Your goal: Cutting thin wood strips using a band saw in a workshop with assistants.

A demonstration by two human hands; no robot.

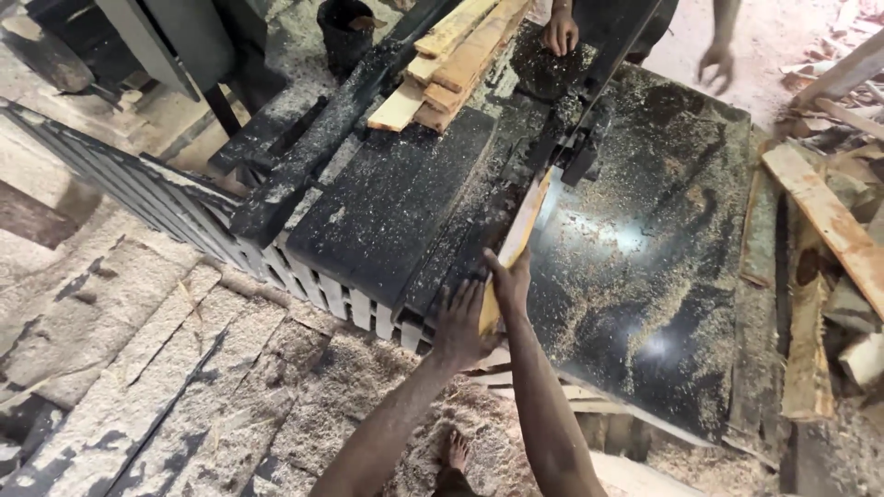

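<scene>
From the head camera, your left hand (458,324) and right hand (509,279) both clasp the near end of a thin wooden strip (516,241) standing on edge on the sawdust-strewn black saw table (663,276), by the stacked planks (451,55).

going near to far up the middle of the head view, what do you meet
bare foot on the sawdust floor → left hand and right hand on the thin pale wood strip → black sawdust-covered machine table → stack of pale sawn wood planks → another person's hand
</scene>
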